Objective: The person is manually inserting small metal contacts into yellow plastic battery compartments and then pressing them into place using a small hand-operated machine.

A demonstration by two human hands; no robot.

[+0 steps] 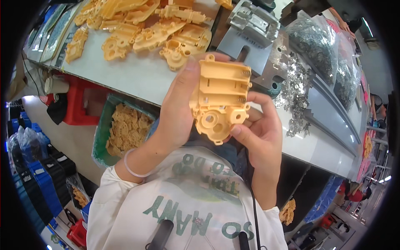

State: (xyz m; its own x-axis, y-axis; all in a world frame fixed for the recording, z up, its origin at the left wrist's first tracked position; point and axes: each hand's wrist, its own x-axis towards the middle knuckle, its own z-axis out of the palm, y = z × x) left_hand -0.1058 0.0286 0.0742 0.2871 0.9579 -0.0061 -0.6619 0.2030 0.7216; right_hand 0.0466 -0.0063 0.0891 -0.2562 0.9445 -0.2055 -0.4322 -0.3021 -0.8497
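Between my two hands is a yellow-orange plastic housing (221,91), held up in front of my chest with its hollow inside facing me. Long battery-like slots with small springs fill its upper half, and round sockets lie below. My left hand (179,100) grips the left side, thumb along the edge. At the lower right corner, my right hand (262,125) pinches the housing between thumb and fingers. Some of the fingers behind it are hidden. More housings of the same colour (118,39) are piled on the white table (100,79) beyond my left hand.
A metal fixture (254,25) stands at the table's far middle. Right of it, small shiny metal pieces (293,96) lie heaped beside a grey metal rail (333,112) and clear bags of metal parts (312,41). Below the table's left edge are a green bin (100,137) of yellow pieces and a red stool (81,102).
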